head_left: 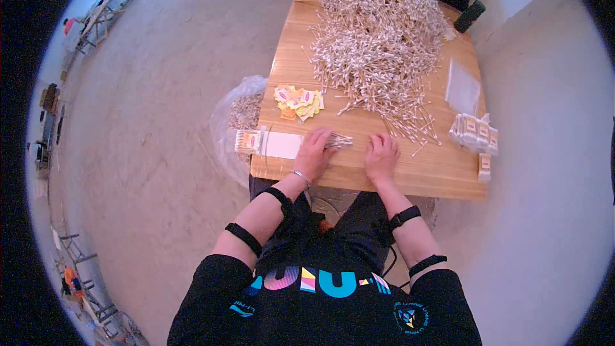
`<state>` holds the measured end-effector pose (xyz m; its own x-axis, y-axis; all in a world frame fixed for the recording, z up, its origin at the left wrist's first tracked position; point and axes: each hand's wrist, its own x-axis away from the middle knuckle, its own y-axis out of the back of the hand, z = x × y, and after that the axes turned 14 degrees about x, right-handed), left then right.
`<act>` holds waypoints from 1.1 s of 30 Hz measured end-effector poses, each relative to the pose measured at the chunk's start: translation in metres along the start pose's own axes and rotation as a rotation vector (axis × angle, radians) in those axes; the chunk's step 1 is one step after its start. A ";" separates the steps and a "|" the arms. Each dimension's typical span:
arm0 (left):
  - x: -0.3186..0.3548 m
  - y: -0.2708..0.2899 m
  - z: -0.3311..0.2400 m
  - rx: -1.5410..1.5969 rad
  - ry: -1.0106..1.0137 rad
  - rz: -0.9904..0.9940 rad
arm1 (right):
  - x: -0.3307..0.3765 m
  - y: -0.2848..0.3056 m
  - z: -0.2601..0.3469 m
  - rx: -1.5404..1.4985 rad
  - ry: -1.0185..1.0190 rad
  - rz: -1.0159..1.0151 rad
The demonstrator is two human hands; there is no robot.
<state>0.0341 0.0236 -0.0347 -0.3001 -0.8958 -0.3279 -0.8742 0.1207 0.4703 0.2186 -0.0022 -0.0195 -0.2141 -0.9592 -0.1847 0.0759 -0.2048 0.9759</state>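
Cotton swabs (small bundle) under left hand

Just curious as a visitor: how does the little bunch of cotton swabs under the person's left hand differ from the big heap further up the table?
The small bunch holds few swabs; the big heap holds very many. The bunch lies roughly lined up under the left hand; the heap is tangled and untouched. Both look like white-tipped swabs on the wooden table.

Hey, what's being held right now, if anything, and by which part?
The left hand grips a small bundle of cotton swabs at one end, the other end sticking out toward the right. The right hand rests on the wooden table, holding nothing visible.
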 end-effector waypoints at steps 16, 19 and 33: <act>-0.004 -0.002 0.009 0.371 0.244 -0.379 | -0.007 -0.010 0.051 0.265 0.520 0.216; -0.006 -0.001 0.007 0.392 0.236 -0.392 | -0.006 -0.008 0.051 0.267 0.509 0.181; -0.007 -0.003 0.014 0.404 0.243 -0.418 | -0.008 -0.010 0.052 0.190 0.489 0.157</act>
<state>0.0332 0.0352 -0.0452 0.1522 -0.9681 -0.1992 -0.9883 -0.1513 -0.0194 0.1687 0.0180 -0.0215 0.2667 -0.9635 -0.0238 -0.1165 -0.0567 0.9916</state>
